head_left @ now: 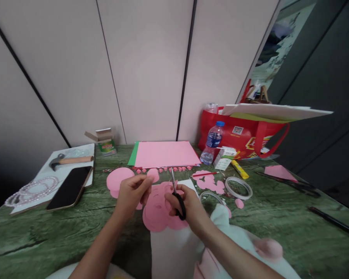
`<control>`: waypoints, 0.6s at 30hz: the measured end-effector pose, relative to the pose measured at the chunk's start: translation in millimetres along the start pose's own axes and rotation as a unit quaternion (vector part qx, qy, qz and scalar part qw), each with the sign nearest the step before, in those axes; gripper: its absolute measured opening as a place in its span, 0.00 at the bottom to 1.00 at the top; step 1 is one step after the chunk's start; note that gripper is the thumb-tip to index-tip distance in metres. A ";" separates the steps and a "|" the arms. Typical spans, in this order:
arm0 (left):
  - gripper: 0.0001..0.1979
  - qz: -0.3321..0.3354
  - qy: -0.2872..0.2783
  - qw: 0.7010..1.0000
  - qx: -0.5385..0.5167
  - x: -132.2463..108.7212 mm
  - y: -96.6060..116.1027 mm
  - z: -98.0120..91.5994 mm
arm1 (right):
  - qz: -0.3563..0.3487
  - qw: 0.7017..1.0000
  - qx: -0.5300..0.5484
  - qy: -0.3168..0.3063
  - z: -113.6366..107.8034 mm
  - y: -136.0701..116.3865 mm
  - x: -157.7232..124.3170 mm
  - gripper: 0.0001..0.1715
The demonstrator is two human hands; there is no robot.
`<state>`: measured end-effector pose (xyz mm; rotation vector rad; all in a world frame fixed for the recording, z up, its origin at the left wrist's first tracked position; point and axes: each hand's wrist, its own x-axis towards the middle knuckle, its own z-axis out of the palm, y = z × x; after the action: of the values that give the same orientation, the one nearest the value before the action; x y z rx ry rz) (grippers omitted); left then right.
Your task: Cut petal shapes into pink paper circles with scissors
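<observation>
A small pink paper piece (153,175) is pinched between the fingertips of my left hand (134,192). My right hand (186,203) grips black-handled scissors (178,204) whose blades point up and away, apart from the small piece. Beneath both hands lie large pink paper shapes (155,215) on a white sheet (168,252). Left of them are rounded pink cutouts (120,180). A row of small pink pieces (171,169) runs in front of a stack of pink paper (167,154). Pink scraps (206,182) lie to the right with a red pencil (205,174).
On the left are a hammer (75,159), a phone (70,188), beads (35,190) and a small box (106,143). A bottle (212,143), red bag (235,133), carton (224,158), glue stick (240,169) and tape roll (238,188) stand or lie right. A plush toy (244,240) is near my right forearm.
</observation>
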<state>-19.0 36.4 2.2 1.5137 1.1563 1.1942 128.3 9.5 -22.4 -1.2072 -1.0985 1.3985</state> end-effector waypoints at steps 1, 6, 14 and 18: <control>0.15 -0.002 0.003 1.000 -0.002 0.7 0.5 -0.2 | 0.007 1.000 0.000 -0.017 -1.7 -1.4 -0.1 0.19; 0.12 -0.011 -0.005 1.000 -0.028 1.9 0.4 0.0 | 0.030 0.995 -0.052 -0.078 -24.1 -13.7 -5.8 0.18; 0.13 -0.026 -0.080 0.996 -0.011 0.3 -8.4 6.6 | -0.073 0.995 -0.063 0.009 -54.4 -15.0 6.3 0.20; 0.15 -0.029 -0.103 0.994 0.001 -2.2 -9.5 11.0 | -0.117 0.992 -0.042 -0.003 -42.1 -16.4 9.9 0.22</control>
<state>-9.9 35.3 -9.2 1.5544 1.0564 0.9717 171.2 23.5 -12.2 -1.0935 -1.2714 1.1869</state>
